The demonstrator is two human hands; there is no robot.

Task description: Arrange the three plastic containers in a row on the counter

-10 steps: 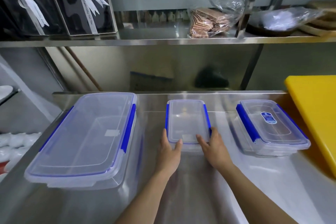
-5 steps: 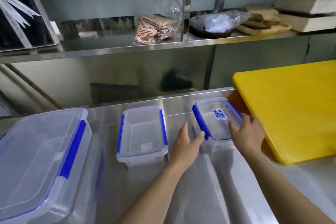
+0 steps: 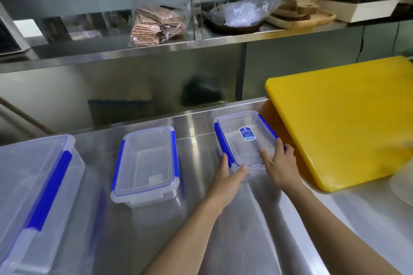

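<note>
Labelled container [image 3: 245, 138], lidded, blue clips, sits near the bench's rear edge, just beside the yellow cutting board [image 3: 342, 118]. Left hand [image 3: 228, 176] and right hand [image 3: 279, 163] clasp its near corners, fingers spread on the lid. Middle container [image 3: 145, 165] stands apart; large container [image 3: 33, 190] occupies the bench's left end.

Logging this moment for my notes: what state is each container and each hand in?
Large container: lid on, untouched.
Middle container: lid on, untouched.
Labelled container: lid on, held at its near end.
Left hand: on the labelled container's near-left corner.
Right hand: on its near-right corner.
</note>
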